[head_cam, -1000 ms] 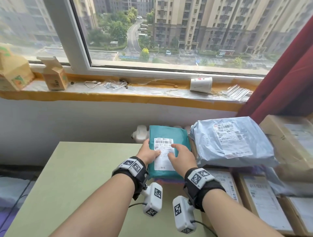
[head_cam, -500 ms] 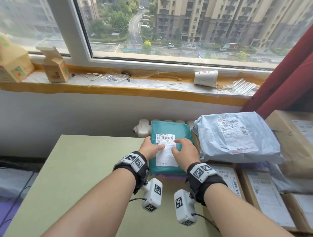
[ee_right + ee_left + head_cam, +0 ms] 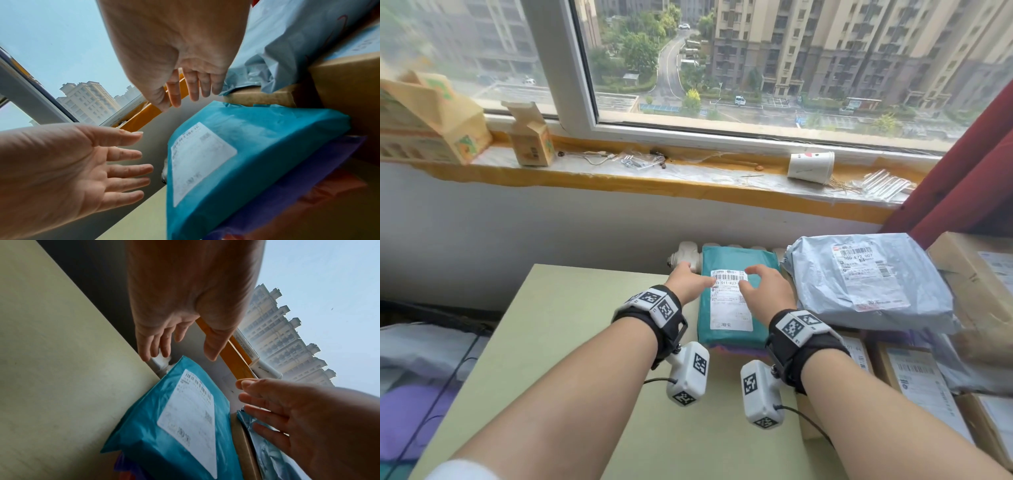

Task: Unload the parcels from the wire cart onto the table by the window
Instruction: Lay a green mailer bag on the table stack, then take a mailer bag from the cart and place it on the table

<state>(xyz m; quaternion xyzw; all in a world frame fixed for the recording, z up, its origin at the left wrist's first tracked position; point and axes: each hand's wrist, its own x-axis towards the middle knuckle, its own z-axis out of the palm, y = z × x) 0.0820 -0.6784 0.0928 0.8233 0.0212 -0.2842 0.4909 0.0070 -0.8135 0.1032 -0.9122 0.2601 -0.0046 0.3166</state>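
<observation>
A teal parcel with a white label lies at the far edge of the green table, on top of a purple parcel. My left hand hovers at its left far corner and my right hand over its right side. Both are open with fingers spread. In the left wrist view the left hand is clear of the teal parcel. The right wrist view shows the right hand above the teal parcel, holding nothing.
A grey poly parcel lies on cardboard boxes to the right. A white radiator pipe runs behind the table. The windowsill holds cartons and a tipped paper cup. White and purple bags lie low on the left.
Both hands were resting on the teal parcel's label; now they have lifted off it and spread their fingers. The parcel stays where it lay.
</observation>
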